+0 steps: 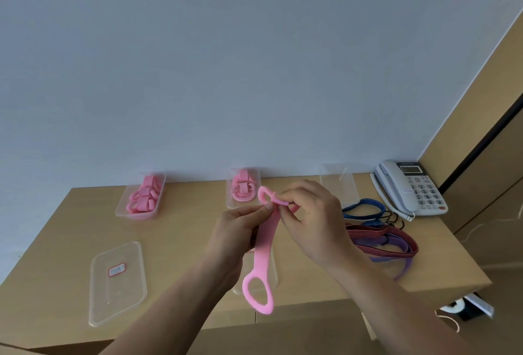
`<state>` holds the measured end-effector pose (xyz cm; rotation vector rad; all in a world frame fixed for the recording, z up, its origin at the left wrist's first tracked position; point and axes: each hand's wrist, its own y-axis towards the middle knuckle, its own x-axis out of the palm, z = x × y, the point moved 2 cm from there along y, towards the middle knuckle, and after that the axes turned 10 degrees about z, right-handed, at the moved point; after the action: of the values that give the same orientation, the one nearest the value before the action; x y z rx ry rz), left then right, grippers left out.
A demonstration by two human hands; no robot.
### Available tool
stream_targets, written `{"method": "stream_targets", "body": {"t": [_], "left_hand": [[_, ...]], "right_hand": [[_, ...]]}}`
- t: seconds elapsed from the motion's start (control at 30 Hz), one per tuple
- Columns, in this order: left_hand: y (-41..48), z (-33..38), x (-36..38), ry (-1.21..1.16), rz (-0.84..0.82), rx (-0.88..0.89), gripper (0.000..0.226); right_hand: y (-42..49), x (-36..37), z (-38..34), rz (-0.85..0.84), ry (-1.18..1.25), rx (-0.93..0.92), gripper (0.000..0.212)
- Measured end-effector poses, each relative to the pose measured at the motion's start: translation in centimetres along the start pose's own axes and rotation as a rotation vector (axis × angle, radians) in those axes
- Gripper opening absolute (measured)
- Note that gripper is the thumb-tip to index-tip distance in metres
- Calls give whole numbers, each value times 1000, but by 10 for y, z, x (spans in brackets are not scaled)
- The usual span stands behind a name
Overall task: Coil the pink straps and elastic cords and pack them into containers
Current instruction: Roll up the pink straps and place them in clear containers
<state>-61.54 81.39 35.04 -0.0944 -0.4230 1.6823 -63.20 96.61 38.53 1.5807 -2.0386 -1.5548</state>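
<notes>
2 hands hold 1 pink strap [264, 250] in the air above the surface [184, 241]. The left hand [240, 230] pinches the strap just below its upper end. The right hand [314, 227] pinches that upper end, where the band is folded over beside its top loop. The remainder hangs straight down, with the lower loop free.

Step in hand, as judged: the first turn of the coil is being formed.

Next move calls for rolling the band down on itself, edges kept flush and the core held tight, then setting it in the middle container [228, 202], which appears to have room. The left container [124, 199] looks full.

Outstanding: elastic cords [387, 241] lie uncoiled at right, near 1 empty container [338, 185].
</notes>
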Motion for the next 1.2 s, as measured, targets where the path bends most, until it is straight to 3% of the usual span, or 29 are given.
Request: {"method": "stream_targets", "body": {"t": [0.13, 0.37, 0.5, 0.8, 0.9, 1.07, 1.2], "left_hand": [[-1, -1, 1, 3, -58, 39, 36], [1, -9, 3, -10, -57, 53, 28], [1, -8, 2, -4, -38, 59, 21], [1, -2, 1, -32, -50, 68, 35], [2, -2, -2, -23, -48, 80, 30], [4, -2, -5, -5, -57, 102, 17], [5, -4, -7, 34, -56, 99, 15]], "right_hand": [[-6, -2, -1, 33, -14, -20, 14], [-9, -4, -2, 95, -34, 15, 15], [-10, -6, -3, 65, -11, 33, 14], [-6, -11, -12, -20, -17, -1, 17], [-2, -13, -14, -25, 24, 80, 9], [5, -11, -3, -273, 49, 271, 8], [9, -13, -1, -317, 34, 293, 3]]}}
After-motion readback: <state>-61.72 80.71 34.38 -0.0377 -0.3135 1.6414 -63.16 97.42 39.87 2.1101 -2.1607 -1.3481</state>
